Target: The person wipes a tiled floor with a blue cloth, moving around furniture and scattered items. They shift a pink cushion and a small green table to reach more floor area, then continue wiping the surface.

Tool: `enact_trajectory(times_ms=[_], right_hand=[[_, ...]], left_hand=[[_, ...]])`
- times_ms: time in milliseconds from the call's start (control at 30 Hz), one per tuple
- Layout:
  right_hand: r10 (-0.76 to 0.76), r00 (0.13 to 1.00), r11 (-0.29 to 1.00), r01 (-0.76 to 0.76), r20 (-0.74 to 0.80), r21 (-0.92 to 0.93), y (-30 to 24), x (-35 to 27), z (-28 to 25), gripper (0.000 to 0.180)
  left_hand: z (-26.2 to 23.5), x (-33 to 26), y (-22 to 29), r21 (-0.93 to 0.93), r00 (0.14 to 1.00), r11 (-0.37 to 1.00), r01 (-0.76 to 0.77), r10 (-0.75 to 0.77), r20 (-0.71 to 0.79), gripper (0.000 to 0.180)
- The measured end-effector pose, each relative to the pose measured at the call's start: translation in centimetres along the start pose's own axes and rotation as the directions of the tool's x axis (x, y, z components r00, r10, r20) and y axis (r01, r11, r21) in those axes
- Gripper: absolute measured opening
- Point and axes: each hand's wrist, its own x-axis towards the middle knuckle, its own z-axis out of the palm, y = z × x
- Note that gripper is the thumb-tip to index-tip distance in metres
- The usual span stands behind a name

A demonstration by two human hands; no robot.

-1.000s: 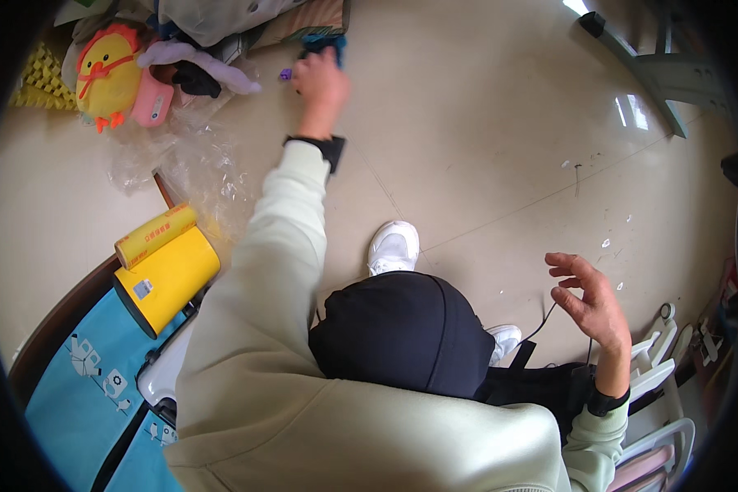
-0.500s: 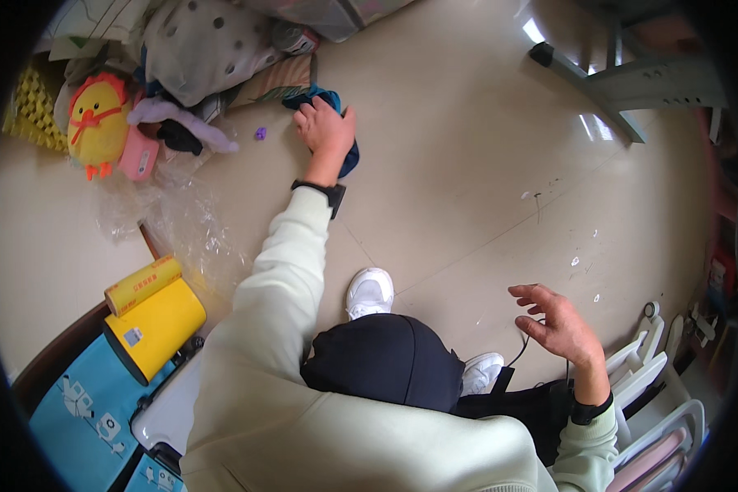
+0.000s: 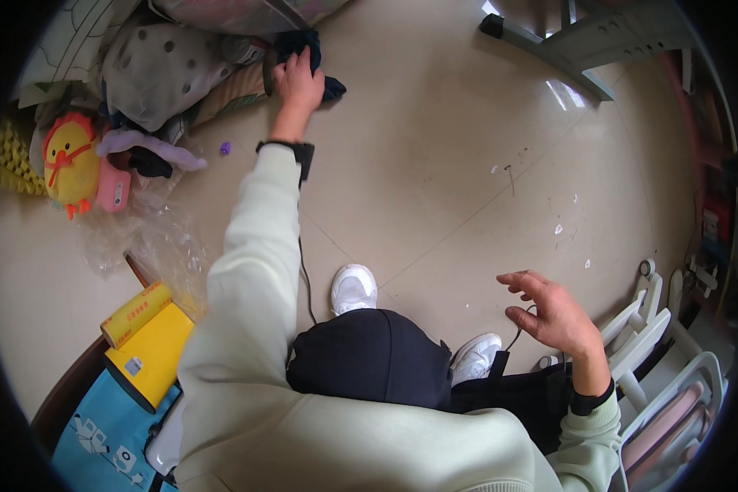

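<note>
Far out at the upper left, my left hand [image 3: 300, 84] is closed over a crumpled dark teal cloth [image 3: 313, 47]. One end of the cloth sticks out to the right of the hand, on the floor. Beside it lies a flat striped piece [image 3: 236, 92], and a can-like object [image 3: 244, 51] sits close by. My right hand [image 3: 553, 316] hovers at the lower right with its fingers apart and nothing in it. A thin dark cord passes near its thumb.
On the left are a yellow chick plush [image 3: 70, 162], a pink case [image 3: 113, 187], a grey spotted bag [image 3: 160, 74] and clear plastic wrap [image 3: 160, 238]. Yellow and blue boxes [image 3: 152, 361] stand lower left. A grey metal leg [image 3: 541, 51] is upper right; white folding frames [image 3: 635, 328] are lower right.
My left hand has moved farther away and left with the teal cloth, to beside the bags. The view has shifted a little. My right hand remains open in about the same place.
</note>
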Motion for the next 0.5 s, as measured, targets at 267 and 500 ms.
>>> enact_trajectory(times_ms=[267,500], right_hand=[[0.011,0.999,1.0,-0.01,-0.039,0.015,-0.6,-0.6,-0.1,0.043],[-0.027,0.994,0.999,0.022,-0.103,-0.045,-1.0,-1.5,0.1,0.043]], left_hand=[[-0.6,-17.0,10.2,-0.18,0.497,0.546,-0.818,0.829,0.257,0.037],[-5.5,-19.4,6.3,-0.773,0.907,0.63,-0.076,0.366,0.21,0.043]])
